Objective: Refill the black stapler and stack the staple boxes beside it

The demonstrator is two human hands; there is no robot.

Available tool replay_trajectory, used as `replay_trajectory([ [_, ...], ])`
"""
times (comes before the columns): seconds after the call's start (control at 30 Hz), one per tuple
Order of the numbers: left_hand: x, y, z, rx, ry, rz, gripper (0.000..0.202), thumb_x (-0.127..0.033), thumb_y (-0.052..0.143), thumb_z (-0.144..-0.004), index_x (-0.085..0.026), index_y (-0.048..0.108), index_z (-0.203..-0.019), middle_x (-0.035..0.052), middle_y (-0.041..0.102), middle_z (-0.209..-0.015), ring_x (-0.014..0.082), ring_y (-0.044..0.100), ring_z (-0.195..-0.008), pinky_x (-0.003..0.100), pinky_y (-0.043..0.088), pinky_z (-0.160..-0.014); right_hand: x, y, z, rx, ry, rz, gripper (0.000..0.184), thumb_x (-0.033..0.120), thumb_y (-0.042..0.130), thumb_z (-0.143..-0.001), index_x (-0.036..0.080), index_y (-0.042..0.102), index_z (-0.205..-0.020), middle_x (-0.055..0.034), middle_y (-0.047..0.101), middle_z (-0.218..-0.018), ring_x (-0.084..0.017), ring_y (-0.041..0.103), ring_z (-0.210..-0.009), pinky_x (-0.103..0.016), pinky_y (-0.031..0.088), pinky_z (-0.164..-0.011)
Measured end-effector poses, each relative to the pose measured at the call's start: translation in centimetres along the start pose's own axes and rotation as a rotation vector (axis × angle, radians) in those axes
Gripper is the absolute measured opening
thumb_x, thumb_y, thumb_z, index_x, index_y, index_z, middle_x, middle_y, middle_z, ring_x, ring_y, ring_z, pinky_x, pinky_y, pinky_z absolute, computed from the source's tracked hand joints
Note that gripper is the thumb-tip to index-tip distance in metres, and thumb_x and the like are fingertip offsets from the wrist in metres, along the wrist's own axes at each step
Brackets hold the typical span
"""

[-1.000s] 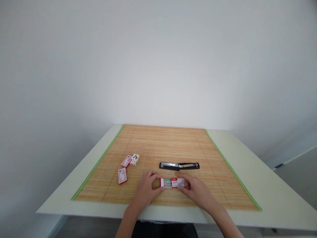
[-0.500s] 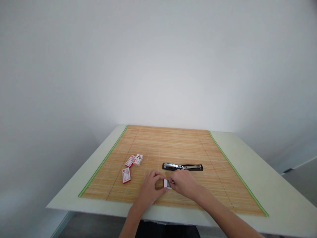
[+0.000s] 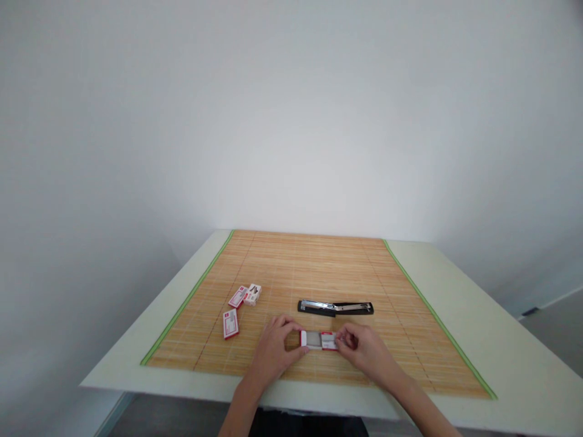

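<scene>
A small red-and-white staple box (image 3: pixel 328 341) lies on the mat with its tray (image 3: pixel 313 339) slid out to the left, showing grey inside. The thumb and fingers of my left hand (image 3: pixel 276 346) grip the tray's left end from both sides. At the box's right end is my right hand (image 3: pixel 359 347), its thumb and fingertips pinched together. Something small and greyish seems to show between them, too tiny to name. Behind both hands an opened black stapler (image 3: pixel 336 308) lies stretched out flat, its metal magazine exposed.
Two red-and-white boxes (image 3: pixel 231 324) (image 3: pixel 238 297) and a white box with a dark picture (image 3: pixel 252 294) lie to the left. A bamboo mat (image 3: pixel 310 261) with green edging covers much of the white table (image 3: pixel 460 315), which meets a plain wall (image 3: pixel 300 121).
My right hand has moved right, off the tray to the box's right end, uncovering the tray and the red-and-white sleeve. My left hand keeps its grip. The stapler stays put.
</scene>
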State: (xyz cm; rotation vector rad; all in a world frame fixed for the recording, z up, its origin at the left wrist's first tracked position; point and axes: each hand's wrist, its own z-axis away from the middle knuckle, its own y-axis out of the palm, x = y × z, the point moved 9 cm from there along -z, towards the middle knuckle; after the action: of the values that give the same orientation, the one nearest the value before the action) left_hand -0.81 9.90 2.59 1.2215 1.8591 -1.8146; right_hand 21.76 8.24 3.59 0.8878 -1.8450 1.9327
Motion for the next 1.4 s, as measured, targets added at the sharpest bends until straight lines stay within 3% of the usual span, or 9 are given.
replay_trajectory([
  [0.13, 0.3, -0.1, 0.2, 0.031, 0.006, 0.041, 0.046, -0.037, 0.087, -0.073, -0.035, 0.071, -0.116, 0.0029, 0.063, -0.121, 0.0283, 0.055, -0.117, 0.041, 0.043, -0.102, -2.0, -0.9, 0.6, -0.047, 0.059, 0.018, 0.027, 0.043, 0.065, -0.088, 0.021, 0.068, -0.104, 0.0023, 0.059, -0.070, -0.016, 0.056, -0.065, -0.026, 0.039, -0.062],
  [0.27, 0.4, -0.2, 0.2, 0.071, 0.014, 0.079, 0.040, -0.033, 0.086, -0.073, -0.035, 0.072, -0.112, 0.0012, 0.063, -0.122, 0.0265, 0.056, -0.116, 0.039, 0.043, -0.101, -1.7, -1.0, 0.8, 0.056, 0.001, 0.013, 0.049, 0.039, 0.073, -0.082, 0.025, 0.064, -0.128, 0.0011, 0.063, -0.082, -0.017, 0.059, -0.072, -0.026, 0.041, -0.067],
  [0.4, -0.3, 0.1, -0.3, 0.085, 0.019, 0.047, 0.037, -0.037, 0.087, -0.073, -0.035, 0.075, -0.108, 0.0011, 0.065, -0.117, 0.0274, 0.057, -0.113, 0.040, 0.042, -0.099, -0.1, -0.6, 0.5, 0.116, -0.065, 0.010, 0.028, 0.033, 0.067, -0.087, 0.026, 0.074, -0.113, 0.0007, 0.060, -0.078, -0.016, 0.057, -0.071, -0.026, 0.039, -0.067],
  [0.63, -1.5, 1.0, -0.9, 0.078, 0.026, 0.007, 0.038, -0.046, 0.087, -0.072, -0.040, 0.077, -0.108, 0.0014, 0.066, -0.110, 0.0283, 0.059, -0.109, 0.041, 0.042, -0.096, 1.7, 0.8, -0.2, 0.115, -0.091, 0.048, 0.026, 0.034, 0.068, -0.087, 0.029, 0.076, -0.111, 0.0013, 0.061, -0.075, -0.016, 0.057, -0.067, -0.026, 0.036, -0.063],
  [0.73, -1.0, 1.1, -0.8, 0.073, 0.039, 0.048, 0.045, -0.051, 0.087, -0.071, -0.038, 0.076, -0.113, 0.0022, 0.066, -0.109, 0.0274, 0.059, -0.106, 0.039, 0.044, -0.093, 1.7, 0.3, -0.2, 0.087, -0.060, 0.061, 0.037, 0.038, 0.073, -0.084, 0.029, 0.074, -0.120, -0.0007, 0.067, -0.084, -0.018, 0.060, -0.073, -0.026, 0.038, -0.066],
  [0.9, 2.2, -0.8, -2.7, -0.109, -0.098, 0.138, 0.033, -0.052, 0.065, -0.092, -0.024, 0.072, -0.106, 0.0036, 0.065, -0.099, 0.0210, 0.060, -0.087, 0.034, 0.048, -0.080, 2.9, -0.2, -0.7, 0.062, -0.084, 0.041, 0.038, 0.041, 0.067, -0.091, 0.032, 0.071, -0.127, -0.0017, 0.070, -0.089, -0.019, 0.062, -0.078, -0.027, 0.041, -0.072],
  [1.0, 2.3, -1.5, -4.8, -0.179, -0.035, 0.070, 0.047, -0.046, 0.075, -0.084, -0.027, 0.065, -0.126, 0.0054, 0.062, -0.118, 0.0242, 0.057, -0.108, 0.038, 0.046, -0.096, 4.0, 0.8, -1.3, 0.115, -0.142, 0.053, 0.026, 0.034, 0.066, -0.092, 0.034, 0.077, -0.115, -0.0008, 0.070, -0.088, -0.018, 0.063, -0.079, -0.026, 0.039, -0.071],
  [1.2, 2.1, 0.1, -6.6, -0.053, 0.017, -0.074, 0.035, -0.045, 0.077, -0.083, -0.030, 0.073, -0.114, 0.0048, 0.062, -0.119, 0.0270, 0.053, -0.115, 0.042, 0.039, -0.103, 5.2, 1.1, -2.1, 0.111, -0.197, 0.111, 0.016, 0.022, 0.065, -0.088, 0.026, 0.077, -0.098, 0.0005, 0.070, -0.084, -0.016, 0.062, -0.076, -0.025, 0.036, -0.069],
  [1.4, 1.6, 0.5, -5.1, -0.020, 0.029, -0.049, 0.035, -0.048, 0.076, -0.084, -0.031, 0.074, -0.114, 0.0039, 0.064, -0.120, 0.0268, 0.055, -0.113, 0.041, 0.039, -0.100, 5.5, -0.9, -3.7, -0.023, -0.151, 0.144, 0.020, 0.032, 0.059, -0.095, 0.026, 0.077, -0.103, -0.0013, 0.070, -0.084, -0.017, 0.062, -0.076, -0.025, 0.038, -0.069],
])
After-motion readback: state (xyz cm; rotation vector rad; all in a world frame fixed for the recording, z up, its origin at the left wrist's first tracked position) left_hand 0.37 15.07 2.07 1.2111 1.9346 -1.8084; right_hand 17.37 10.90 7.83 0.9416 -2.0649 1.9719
